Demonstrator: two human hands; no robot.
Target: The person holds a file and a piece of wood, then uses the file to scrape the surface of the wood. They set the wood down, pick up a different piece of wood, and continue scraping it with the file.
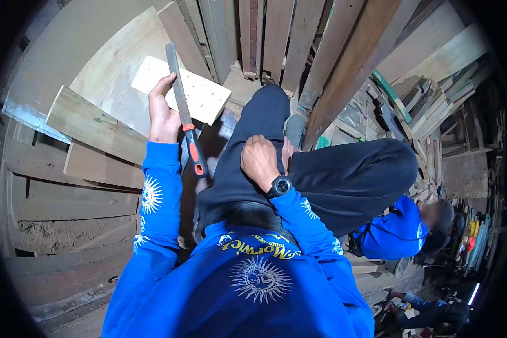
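In the head view, the file (pixel 182 107) could, I reckon, slip and scratch the pale board (pixel 205 97) behind it, since its red-and-black handle (pixel 194 149) hangs ungripped. The left hand (pixel 163 117) clasps the blade, fingers mostly hidden; the right hand (pixel 260 161) lies apart, to the file's right, curled on the thigh (pixel 263 115), and whether it holds anything I cannot tell.

Across my blue shirt (pixel 208 298), yellow lettering (pixel 259 248): "Morwic" readable, rest lost in folds. Smaller line alongside: seems "WORLD", remainder too small to read. Next to lettering, pale sun emblem (pixel 260 280). More suns on my left sleeve (pixel 162 180) and right sleeve (pixel 298 211); small left-sleeve marks illegible. Watch (pixel 281 186) figures unreadable.
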